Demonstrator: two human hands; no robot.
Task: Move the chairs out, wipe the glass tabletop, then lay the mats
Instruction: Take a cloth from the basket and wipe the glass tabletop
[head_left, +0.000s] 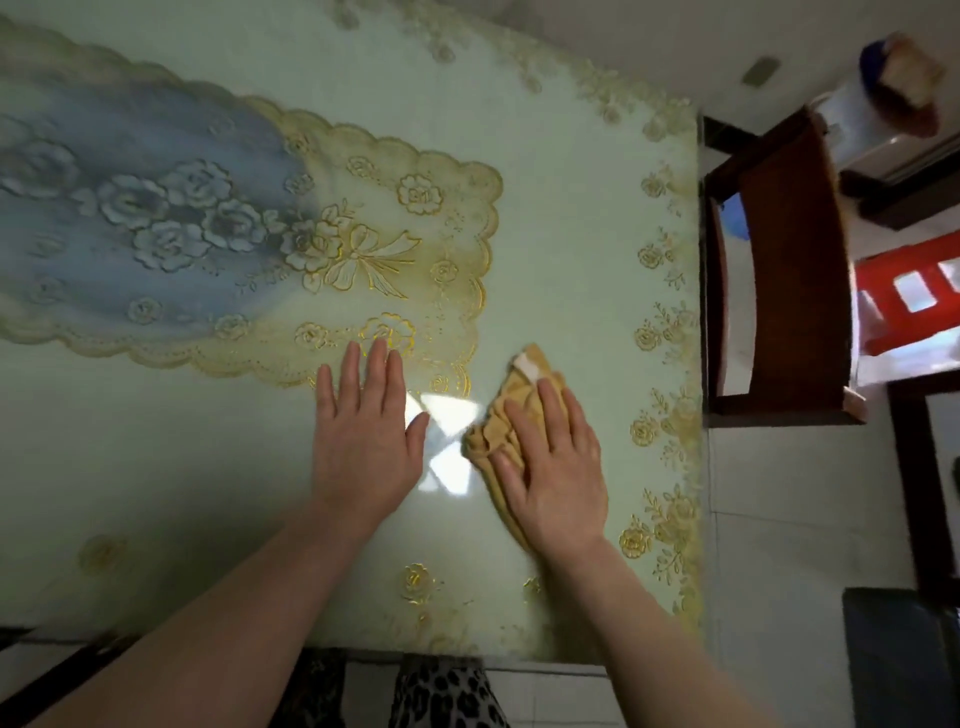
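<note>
The yellow cloth (498, 431) lies bunched on the glass desk (561, 218) near its right edge, pressed flat under the right hand (553, 467), fingers extended. The left hand (363, 441) rests open, palm down, just beside it, fingertips on the lace mat (260, 234). A brown chair (779, 270) stands off the desk's right side.

Pale green glass tabletop (571, 249), glossy, catching a bright patch of reflected light near its front right, printed with gold roses along the right and near edges. Crumpled yellow-ochre cleaning cloth (493, 431) with a white tag, lying flat on that tabletop just right of the reflection, partly covered. Scalloped gold-and-blue lace-pattern floral mat (218, 228) spread across the tabletop's left and middle; dark brown wooden chair (789, 270) just off the tabletop's right edge.
</note>
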